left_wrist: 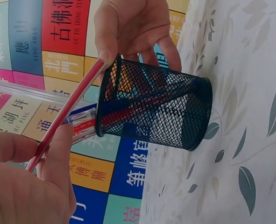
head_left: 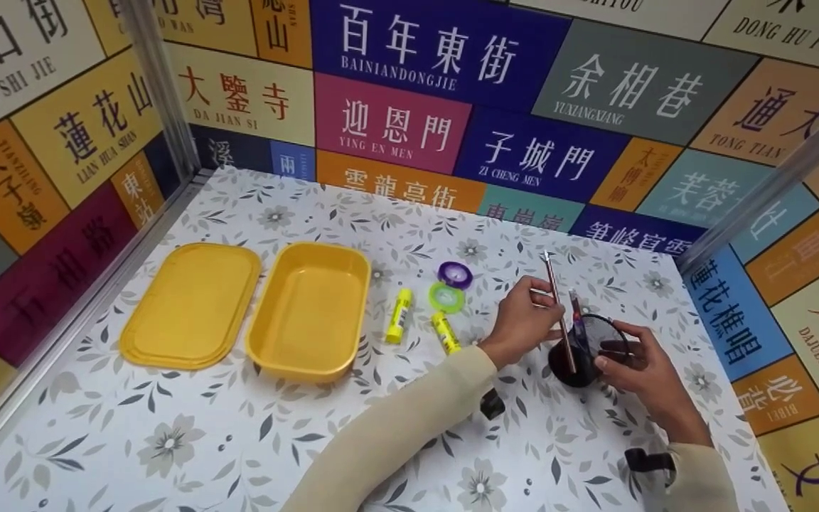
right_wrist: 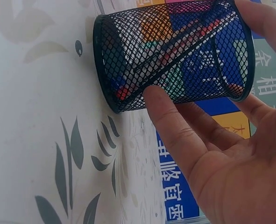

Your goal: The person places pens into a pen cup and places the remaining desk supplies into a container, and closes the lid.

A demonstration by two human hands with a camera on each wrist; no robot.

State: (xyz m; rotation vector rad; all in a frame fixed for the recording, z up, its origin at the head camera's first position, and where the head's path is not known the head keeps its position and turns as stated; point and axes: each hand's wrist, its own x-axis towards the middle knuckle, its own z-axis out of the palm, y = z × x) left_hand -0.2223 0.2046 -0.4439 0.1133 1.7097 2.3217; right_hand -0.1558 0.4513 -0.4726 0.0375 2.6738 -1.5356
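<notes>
Right hand (head_left: 640,370) wraps fingers around black mesh pen holder (head_left: 587,352) near tabletop's right edge. Left hand (head_left: 523,320) pinches red pen (head_left: 559,306), long axis steep, lower tip inside holder's rim, just beside the grip.

On the wall panels (head_left: 452,107) you can read "BAINIANDONGJIE", "YING EN MEN", "ZI CHENG MEN", "DA JIAN SI", "YUXIANGXIANG".

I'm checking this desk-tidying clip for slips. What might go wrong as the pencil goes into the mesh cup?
The left hand pinches the red pencil low down, so its long top could swing and miss the mesh cup. The right hand grips only the cup's side, so a push might tip it, spilling the pens inside.
</notes>
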